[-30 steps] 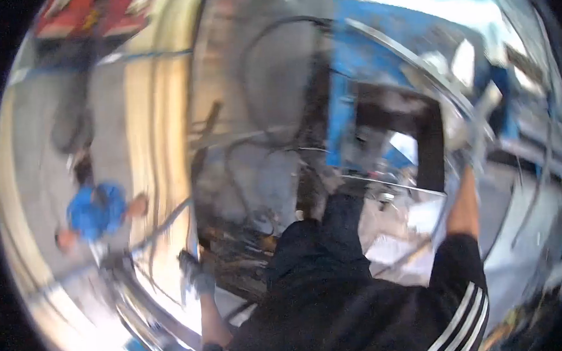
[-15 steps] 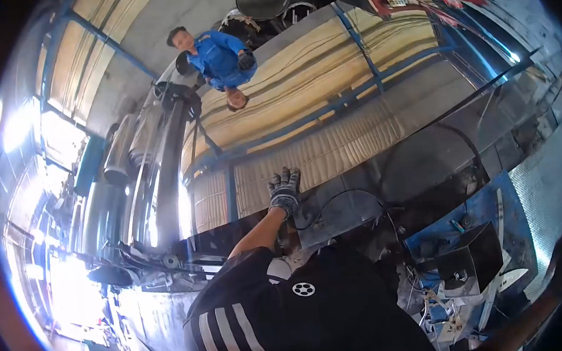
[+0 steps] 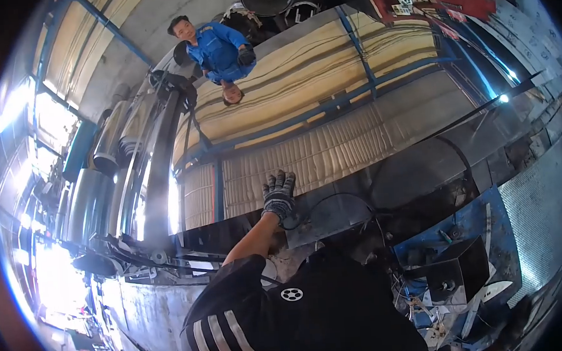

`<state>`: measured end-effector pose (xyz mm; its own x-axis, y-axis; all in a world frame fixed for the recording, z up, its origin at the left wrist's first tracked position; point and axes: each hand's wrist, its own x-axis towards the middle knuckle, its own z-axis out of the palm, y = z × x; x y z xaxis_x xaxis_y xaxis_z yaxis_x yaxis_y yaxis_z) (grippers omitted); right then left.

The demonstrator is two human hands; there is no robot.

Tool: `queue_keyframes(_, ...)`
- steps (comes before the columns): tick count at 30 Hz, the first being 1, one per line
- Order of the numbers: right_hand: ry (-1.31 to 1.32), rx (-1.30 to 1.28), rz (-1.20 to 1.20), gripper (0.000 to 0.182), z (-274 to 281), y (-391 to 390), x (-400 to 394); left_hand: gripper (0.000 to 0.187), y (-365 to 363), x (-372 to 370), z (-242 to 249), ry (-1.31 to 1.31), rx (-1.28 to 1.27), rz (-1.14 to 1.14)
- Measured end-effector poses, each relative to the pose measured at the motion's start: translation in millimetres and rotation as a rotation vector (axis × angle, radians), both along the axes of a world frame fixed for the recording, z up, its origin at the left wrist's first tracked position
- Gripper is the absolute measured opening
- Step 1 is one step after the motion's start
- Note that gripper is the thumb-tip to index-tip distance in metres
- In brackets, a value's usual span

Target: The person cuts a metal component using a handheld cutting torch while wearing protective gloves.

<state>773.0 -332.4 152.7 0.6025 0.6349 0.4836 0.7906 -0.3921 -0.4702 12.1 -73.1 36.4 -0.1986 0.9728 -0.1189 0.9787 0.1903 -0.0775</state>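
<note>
My left hand (image 3: 279,196), in a grey and black patterned glove, lies palm down with its fingers spread on the near edge of a large, shiny reflective sheet (image 3: 348,127). It holds nothing. A dark cable (image 3: 339,195) curves over the dark plates just right of the hand. My right hand does not show; part of a bare arm is at the bottom edge. The sheet mirrors a striped roof and blue beams.
Across the sheet stands a person in blue (image 3: 218,48) with dark gloves. Metal rollers (image 3: 90,201) are at the left. A black box (image 3: 457,271), wires and tools lie on a blue surface (image 3: 507,240) at the lower right. Red material (image 3: 434,3) lies at the upper right.
The view has shifted slightly, so my left hand appears a little lower and further left, still resting on the sheet edge. The person in blue has turned the head slightly.
</note>
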Motion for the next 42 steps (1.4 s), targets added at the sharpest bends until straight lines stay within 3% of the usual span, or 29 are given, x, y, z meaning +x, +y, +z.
queue_keyframes(5,0.153,-0.240,-0.260,0.050,-118,-76,-22,0.089,12,-12,30,-0.001,-0.074,0.054)
queue_keyframes(8,0.242,-0.414,-0.356,0.050,-189,-102,-37,0.082,20,-21,25,0.052,-0.061,0.055)
queue_keyframes(12,0.347,-0.590,-0.417,0.049,-268,-111,-66,0.081,27,-46,45,0.105,-0.128,0.030)
queue_keyframes(14,0.383,-0.638,-0.425,0.048,-301,-113,-77,0.093,38,-65,37,0.083,-0.128,0.051)
queue_keyframes(17,0.421,-0.679,-0.429,0.048,-342,-107,-85,0.088,37,-72,56,0.100,-0.156,0.058)
queue_keyframes(21,0.462,-0.701,-0.443,0.047,-368,-94,-99,0.082,35,-99,72,0.236,-0.106,-0.026)
queue_keyframes(24,0.470,-0.705,-0.449,0.046,-380,-93,-104,0.078,33,-102,75,0.143,-0.056,0.021)
queue_keyframes(33,0.540,-0.796,-0.435,0.044,-398,-168,-144,0.087,4,-68,80,0.138,-0.004,0.121)
queue_keyframes(38,0.612,-0.890,-0.315,0.043,-408,-175,-181,0.094,-9,-20,41,0.090,0.057,0.034)
queue_keyframes(42,0.622,-0.921,-0.130,0.043,-417,-133,-193,0.103,-21,17,5,0.055,0.065,0.011)
